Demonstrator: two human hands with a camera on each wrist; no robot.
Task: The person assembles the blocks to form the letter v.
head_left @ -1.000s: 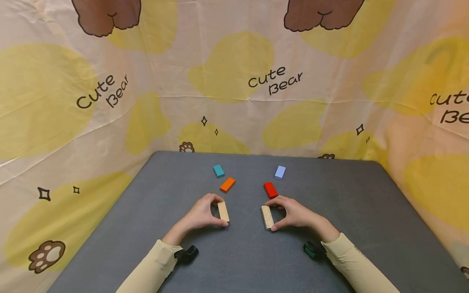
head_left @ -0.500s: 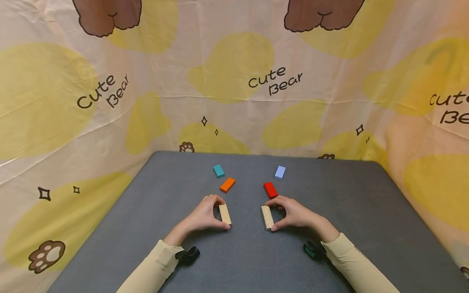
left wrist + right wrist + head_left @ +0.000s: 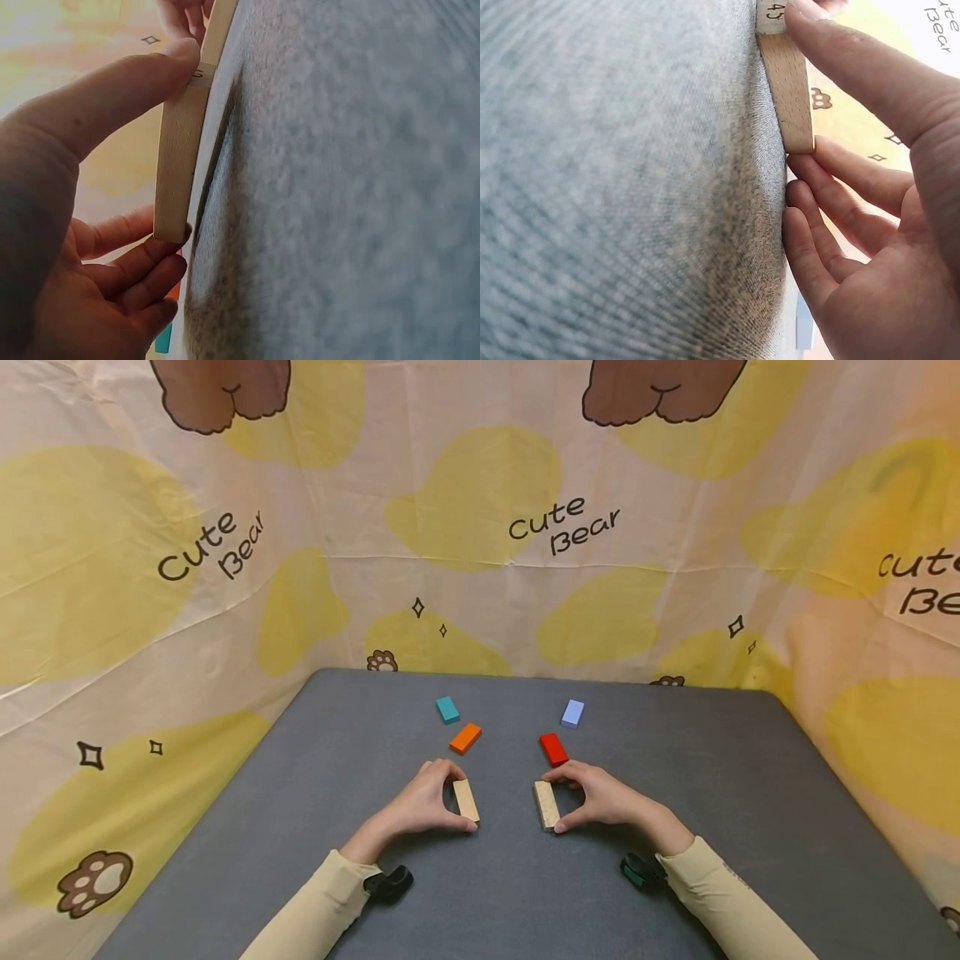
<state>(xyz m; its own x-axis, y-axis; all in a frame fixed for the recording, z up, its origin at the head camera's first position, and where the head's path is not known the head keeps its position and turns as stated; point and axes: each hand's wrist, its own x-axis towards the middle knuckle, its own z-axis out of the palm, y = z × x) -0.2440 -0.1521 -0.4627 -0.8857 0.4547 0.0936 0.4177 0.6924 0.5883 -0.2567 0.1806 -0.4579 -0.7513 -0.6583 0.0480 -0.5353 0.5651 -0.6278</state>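
My left hand point(image 3: 422, 802) pinches a plain wooden block point(image 3: 466, 800) by its two ends, thumb at the near end and fingers at the far end. To its right, my right hand point(image 3: 606, 797) holds a second wooden block point(image 3: 547, 806) the same way. A gap of grey table separates the two blocks. In the left wrist view the left block point(image 3: 180, 150) is close to the table surface; whether it touches cannot be told. The right wrist view shows the right block point(image 3: 787, 94) with a printed "45" label near the thumb.
Just beyond my right fingers lies a red block point(image 3: 554, 749), with a light blue block point(image 3: 572, 713) behind it. An orange block point(image 3: 466, 738) and a teal block point(image 3: 447, 710) lie beyond my left hand. A printed cloth point(image 3: 480, 527) hangs behind the grey table point(image 3: 675, 735).
My left hand has moved a little right and toward me with its wooden block, narrowing the gap to the other block. My right hand and its block have stayed in place.
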